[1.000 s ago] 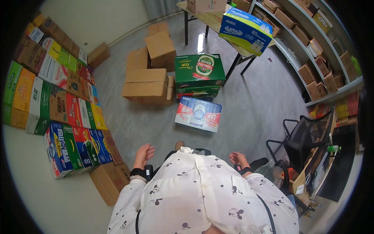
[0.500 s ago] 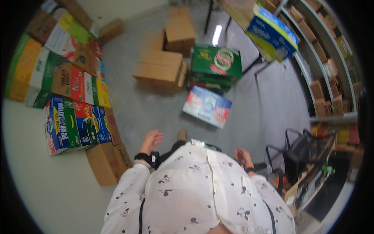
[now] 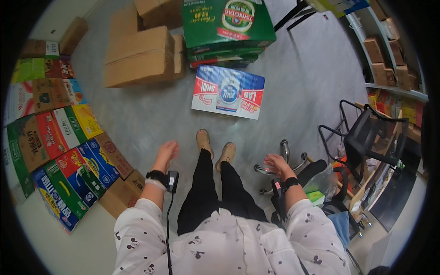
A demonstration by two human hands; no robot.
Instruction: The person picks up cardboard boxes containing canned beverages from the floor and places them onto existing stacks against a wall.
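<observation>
Holding nothing, my left hand (image 3: 167, 150) hangs in front of me with its fingers loosely stretched. Across from it, my right hand (image 3: 278, 164) is also bare, fingers extended. A flat white, blue and red drinks carton (image 3: 228, 92) lies on the floor a short way beyond my shoes, touched by neither hand. Behind it stands a stack topped by a green beer carton (image 3: 201, 28) with a white oval emblem. Left of that stack sits a plain brown cardboard box (image 3: 137, 57).
Stacked coloured cartons (image 3: 68, 156) line the left wall. On the right are a wheeled chair base (image 3: 285, 153), a black chair (image 3: 371, 137) and a shelf (image 3: 396, 91) with brown boxes. Dark table legs (image 3: 298, 18) stand at the far side.
The view has come closer to the cartons, which look larger. My legs and shoes show more, and both forearms now stretch out further ahead of me. Both hands remain without anything in them.
</observation>
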